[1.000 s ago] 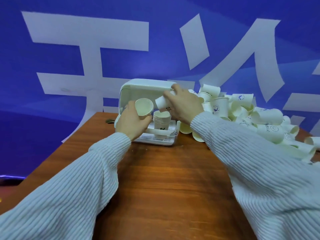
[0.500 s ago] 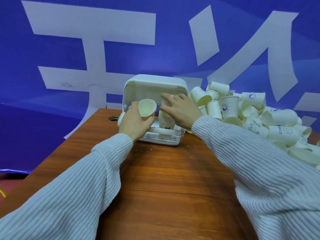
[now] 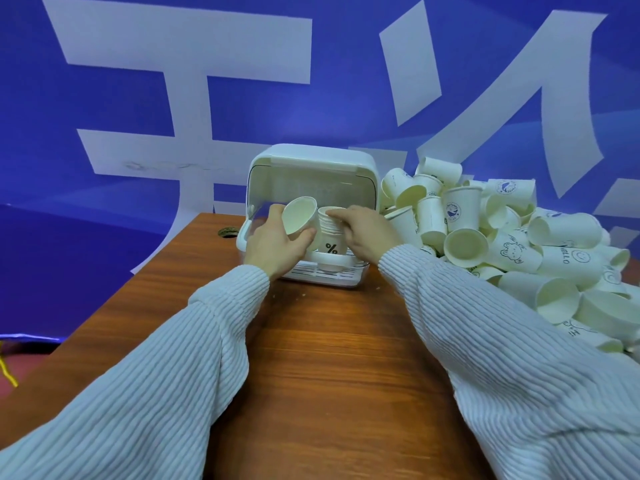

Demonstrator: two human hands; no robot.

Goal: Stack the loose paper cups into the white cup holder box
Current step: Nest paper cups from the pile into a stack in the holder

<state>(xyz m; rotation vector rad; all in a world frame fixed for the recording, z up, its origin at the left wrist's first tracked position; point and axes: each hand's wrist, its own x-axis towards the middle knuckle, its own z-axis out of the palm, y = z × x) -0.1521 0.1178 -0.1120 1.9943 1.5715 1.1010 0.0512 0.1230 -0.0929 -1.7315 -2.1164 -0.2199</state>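
Observation:
The white cup holder box stands at the table's far edge with its lid raised. Inside it is a stack of nested paper cups, the outer one marked with a percent sign. My right hand lies over the stack's rim, fingers curled on the top cup. My left hand grips a single paper cup tilted toward me, its mouth showing, just left of the stack. A big heap of loose paper cups lies to the right of the box.
The brown wooden table stretches between me and the box. A round cable hole sits at the table's back left. A blue wall with large white characters rises right behind the box.
My right hand brought its cup down onto the stack in the box and now rests on its rim. My left hand kept its cup and drew closer to the stack.

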